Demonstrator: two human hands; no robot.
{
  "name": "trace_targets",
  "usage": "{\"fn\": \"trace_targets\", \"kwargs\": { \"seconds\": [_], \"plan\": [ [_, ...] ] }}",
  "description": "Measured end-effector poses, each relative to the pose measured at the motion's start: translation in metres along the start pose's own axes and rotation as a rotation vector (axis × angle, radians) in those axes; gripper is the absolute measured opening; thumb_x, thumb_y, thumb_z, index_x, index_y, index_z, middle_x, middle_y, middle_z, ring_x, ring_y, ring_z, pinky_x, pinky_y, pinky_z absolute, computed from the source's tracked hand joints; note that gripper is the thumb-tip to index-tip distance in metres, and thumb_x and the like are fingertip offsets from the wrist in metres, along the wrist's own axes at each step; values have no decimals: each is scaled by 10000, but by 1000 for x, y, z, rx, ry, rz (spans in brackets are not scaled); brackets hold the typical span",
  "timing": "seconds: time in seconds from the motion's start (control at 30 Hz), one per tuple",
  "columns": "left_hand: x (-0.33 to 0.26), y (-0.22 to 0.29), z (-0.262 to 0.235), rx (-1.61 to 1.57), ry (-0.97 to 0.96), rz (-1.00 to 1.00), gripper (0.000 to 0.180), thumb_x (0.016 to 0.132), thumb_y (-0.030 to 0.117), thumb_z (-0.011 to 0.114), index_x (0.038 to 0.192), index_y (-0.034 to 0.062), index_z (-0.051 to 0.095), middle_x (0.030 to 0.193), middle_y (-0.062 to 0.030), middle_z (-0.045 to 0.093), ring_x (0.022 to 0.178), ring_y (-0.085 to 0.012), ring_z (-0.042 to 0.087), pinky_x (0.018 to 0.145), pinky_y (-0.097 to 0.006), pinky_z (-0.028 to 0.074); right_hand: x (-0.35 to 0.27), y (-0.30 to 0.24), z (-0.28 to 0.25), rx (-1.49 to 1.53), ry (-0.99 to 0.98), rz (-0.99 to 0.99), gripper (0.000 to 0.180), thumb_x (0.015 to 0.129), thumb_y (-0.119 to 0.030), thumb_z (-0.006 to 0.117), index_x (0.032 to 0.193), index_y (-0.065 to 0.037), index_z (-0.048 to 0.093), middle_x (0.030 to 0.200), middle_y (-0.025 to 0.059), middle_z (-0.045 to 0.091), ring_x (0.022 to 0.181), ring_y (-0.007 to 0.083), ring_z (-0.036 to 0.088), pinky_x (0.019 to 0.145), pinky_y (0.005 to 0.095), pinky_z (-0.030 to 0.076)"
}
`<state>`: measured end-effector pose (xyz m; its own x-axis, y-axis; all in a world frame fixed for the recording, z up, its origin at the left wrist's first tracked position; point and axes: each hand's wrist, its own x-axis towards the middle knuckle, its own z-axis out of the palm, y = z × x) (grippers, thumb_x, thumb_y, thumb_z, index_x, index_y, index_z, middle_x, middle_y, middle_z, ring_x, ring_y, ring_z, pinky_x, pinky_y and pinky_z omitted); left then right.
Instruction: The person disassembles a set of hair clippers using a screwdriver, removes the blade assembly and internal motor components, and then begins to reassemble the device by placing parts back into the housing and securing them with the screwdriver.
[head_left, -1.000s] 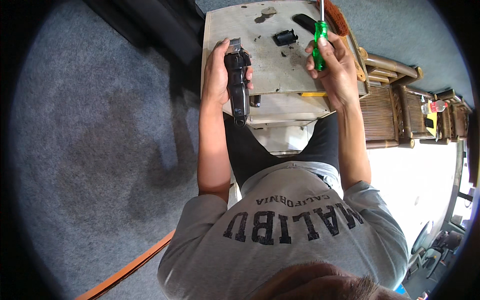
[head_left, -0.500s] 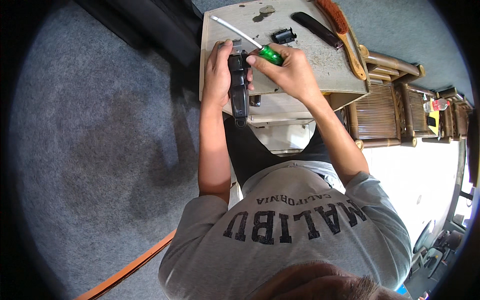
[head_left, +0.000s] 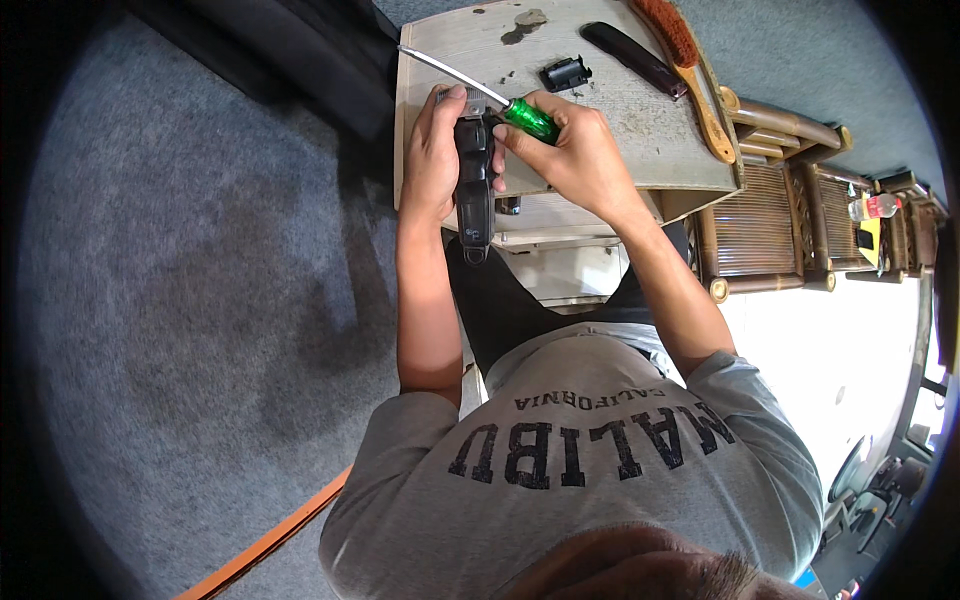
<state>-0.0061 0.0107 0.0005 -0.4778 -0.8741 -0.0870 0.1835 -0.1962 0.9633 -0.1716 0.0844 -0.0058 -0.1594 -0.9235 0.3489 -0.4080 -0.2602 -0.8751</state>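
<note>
My left hand (head_left: 432,155) grips a black hair clipper (head_left: 474,190) lengthwise over the near edge of a small worn white table (head_left: 640,130). My right hand (head_left: 565,150) holds a screwdriver with a green handle (head_left: 528,119); its metal shaft (head_left: 440,70) points up and to the left, away from the clipper. The right fingers also touch the clipper's upper part next to the left hand.
On the table lie a small black plastic part (head_left: 566,73), a long dark flat piece (head_left: 632,56) and a wooden-handled brush with reddish bristles (head_left: 686,60). Bamboo furniture (head_left: 775,215) stands to the right. Grey carpet (head_left: 200,300) lies to the left; an orange strip (head_left: 270,545) crosses it.
My right hand brought the screwdriver from upright at the right over to the clipper, laying it flat with the shaft pointing left. The left hand kept hold of the clipper.
</note>
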Motion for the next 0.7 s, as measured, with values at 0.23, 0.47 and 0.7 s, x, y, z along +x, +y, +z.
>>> {"fn": "trace_targets", "kwargs": {
  "seconds": [0.23,0.47,0.7],
  "plan": [
    [3,0,2,32,-2,35,288,1086,374,507,1090,86,519,787,-82,640,537,-174,643,417,-336,566,1,4,0,37,-2,-4,211,933,-232,769,898,-25,743,681,98,718,591,213,660,636,373,524],
    [0,0,3,61,-13,57,290,1093,368,495,1089,79,507,790,-84,636,535,-173,639,414,-330,561,1,2,-2,13,-21,12,190,935,-213,767,898,-28,743,712,112,721,618,212,679,646,364,531],
    [0,-1,3,68,-12,62,302,1094,370,492,1098,69,517,819,-94,643,537,-174,632,416,-337,557,0,-1,-1,18,13,2,201,932,-214,775,886,-24,731,700,104,727,635,224,709,649,363,537]
  ]
}}
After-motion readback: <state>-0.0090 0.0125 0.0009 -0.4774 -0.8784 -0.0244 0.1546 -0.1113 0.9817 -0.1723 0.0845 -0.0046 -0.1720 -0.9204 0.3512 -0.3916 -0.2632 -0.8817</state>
